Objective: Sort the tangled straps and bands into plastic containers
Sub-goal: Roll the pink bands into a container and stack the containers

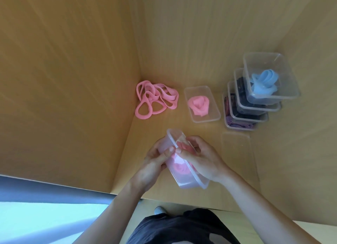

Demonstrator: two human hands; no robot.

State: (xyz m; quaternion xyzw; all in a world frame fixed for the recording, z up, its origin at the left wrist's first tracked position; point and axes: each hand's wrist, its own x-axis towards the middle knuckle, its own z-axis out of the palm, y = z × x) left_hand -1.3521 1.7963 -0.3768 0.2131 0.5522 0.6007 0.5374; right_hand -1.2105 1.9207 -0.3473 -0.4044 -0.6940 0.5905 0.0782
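Both hands hold a clear plastic container (189,178) tilted above the wooden table's near edge, with a rolled pink band (179,168) inside. My left hand (155,163) grips its left wall. My right hand (198,156) grips the rim, fingers reaching into it. A tangle of pink bands (155,99) lies loose in the back corner. To its right a second clear container (202,117) holds another rolled pink band (198,105).
At the right, several clear containers stand stacked and staggered (255,106): blue bands (264,81) in the top one, dark and purple bands below. A clear lid (238,152) lies flat on the table. Wooden walls (73,79) close the left and back.
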